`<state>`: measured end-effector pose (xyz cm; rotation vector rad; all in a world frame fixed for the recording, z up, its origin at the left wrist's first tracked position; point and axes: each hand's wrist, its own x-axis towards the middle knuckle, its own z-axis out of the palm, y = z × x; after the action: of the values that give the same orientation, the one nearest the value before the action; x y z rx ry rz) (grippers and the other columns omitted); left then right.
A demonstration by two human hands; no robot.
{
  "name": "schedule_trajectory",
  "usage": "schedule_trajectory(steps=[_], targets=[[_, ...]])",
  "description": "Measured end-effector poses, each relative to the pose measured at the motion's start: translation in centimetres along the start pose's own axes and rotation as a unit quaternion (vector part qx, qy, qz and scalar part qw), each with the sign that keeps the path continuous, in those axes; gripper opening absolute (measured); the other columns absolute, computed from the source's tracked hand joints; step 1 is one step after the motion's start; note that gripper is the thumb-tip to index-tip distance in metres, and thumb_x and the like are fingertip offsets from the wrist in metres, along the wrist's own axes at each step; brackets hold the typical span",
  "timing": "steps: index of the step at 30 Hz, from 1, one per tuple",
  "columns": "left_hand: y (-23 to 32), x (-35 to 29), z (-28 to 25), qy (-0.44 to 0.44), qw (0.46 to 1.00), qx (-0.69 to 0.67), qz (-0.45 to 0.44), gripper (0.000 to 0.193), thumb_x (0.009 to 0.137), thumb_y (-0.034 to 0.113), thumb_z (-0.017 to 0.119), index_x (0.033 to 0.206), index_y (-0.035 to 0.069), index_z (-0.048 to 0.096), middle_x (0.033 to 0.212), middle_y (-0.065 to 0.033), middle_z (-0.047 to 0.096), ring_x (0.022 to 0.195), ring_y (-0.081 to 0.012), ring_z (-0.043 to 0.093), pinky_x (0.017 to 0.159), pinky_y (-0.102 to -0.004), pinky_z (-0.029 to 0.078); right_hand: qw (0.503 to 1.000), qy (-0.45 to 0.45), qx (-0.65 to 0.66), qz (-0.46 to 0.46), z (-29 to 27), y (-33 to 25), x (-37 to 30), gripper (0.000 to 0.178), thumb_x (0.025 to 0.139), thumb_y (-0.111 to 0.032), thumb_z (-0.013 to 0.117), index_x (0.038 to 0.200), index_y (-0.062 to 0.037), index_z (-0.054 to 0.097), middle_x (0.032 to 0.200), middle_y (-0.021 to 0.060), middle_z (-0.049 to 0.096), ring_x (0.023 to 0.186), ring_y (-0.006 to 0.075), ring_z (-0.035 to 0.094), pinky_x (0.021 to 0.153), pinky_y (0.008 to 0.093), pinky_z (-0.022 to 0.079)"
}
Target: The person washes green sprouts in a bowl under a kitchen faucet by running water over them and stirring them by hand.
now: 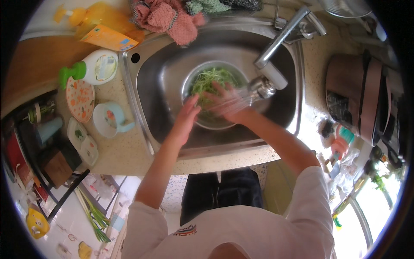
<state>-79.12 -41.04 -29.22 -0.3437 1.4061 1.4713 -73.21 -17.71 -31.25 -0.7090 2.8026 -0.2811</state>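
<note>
Thin green sprouts or shoots (pixel 212 79) lie in a round metal-looking bowl (pixel 184 86) inside the stainless steel sink (pixel 155 93). My right hand (pixel 233 103) is over the greens, fingers spread and blurred by motion. Water streams from the faucet (pixel 272 48) across it into the bowl. Beside the bowl's left side is my left hand (pixel 187 117), its fingers stretched out and holding nothing. Whether its fingertips touch the rim or the greens cannot be made out.
Left of the sink are a white bottle with a green pump (pixel 101 67), an orange-patterned plate (pixel 80 99), a light blue cup (pixel 105 121) and a divided dish (pixel 82 140). Pink cloths (pixel 166 19) lie behind the sink. Brownish cookware (pixel 351 90) stands at right.
</note>
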Motion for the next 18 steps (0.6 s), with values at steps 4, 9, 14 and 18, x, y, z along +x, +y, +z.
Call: schedule_trajectory(steps=[4,9,14,18], targets=[[-0.3,-0.9,-0.1,-0.015,1.000,-0.022,-0.005,0.063,0.104,0.035,0.056,0.162,0.025,0.035,0.172,-0.0043,0.020,0.154,-0.0225,0.024,0.118,-0.0455,0.030,0.996,-0.020,0.024,0.088,-0.8,1.7,1.9,0.064,0.091,-0.041,0.063,0.153,-0.0398,0.045,0.161,0.0057,0.039,0.142,0.0407,0.044,0.114,0.0610,0.037],[0.3,-1.2,-0.3,-0.013,1.000,-0.026,0.001,0.064,0.104,0.035,0.056,0.163,0.025,0.033,0.172,-0.0042,0.019,0.154,-0.0223,0.023,0.118,-0.0450,0.029,0.971,-0.147,0.110,0.151,-1.0,1.0,0.0,0.062,0.090,-0.035,0.068,0.149,-0.0280,0.052,0.156,0.0125,0.044,0.136,0.0381,0.050,0.113,0.0572,0.040],[0.0,-1.2,-0.8,-0.013,0.998,-0.063,0.010,0.066,0.104,0.032,0.053,0.164,0.025,0.027,0.173,-0.0039,0.016,0.154,-0.0222,0.023,0.119,-0.0446,0.029,0.997,-0.074,0.028,-0.004,0.1,-2.0,-1.9,0.052,0.094,-0.024,0.058,0.146,-0.0220,0.055,0.150,0.0078,0.051,0.145,0.0358,0.040,0.120,0.0594,0.028],[-0.1,-1.3,-0.9,-0.011,0.997,-0.071,0.023,0.068,0.104,0.031,0.052,0.165,0.024,0.024,0.173,-0.0044,0.015,0.152,-0.0213,0.025,0.117,-0.0436,0.030,0.997,-0.072,-0.002,-0.018,0.7,-1.6,1.9,0.054,0.094,-0.024,0.056,0.148,-0.0226,0.053,0.151,0.0074,0.051,0.148,0.0368,0.036,0.121,0.0632,0.025]])
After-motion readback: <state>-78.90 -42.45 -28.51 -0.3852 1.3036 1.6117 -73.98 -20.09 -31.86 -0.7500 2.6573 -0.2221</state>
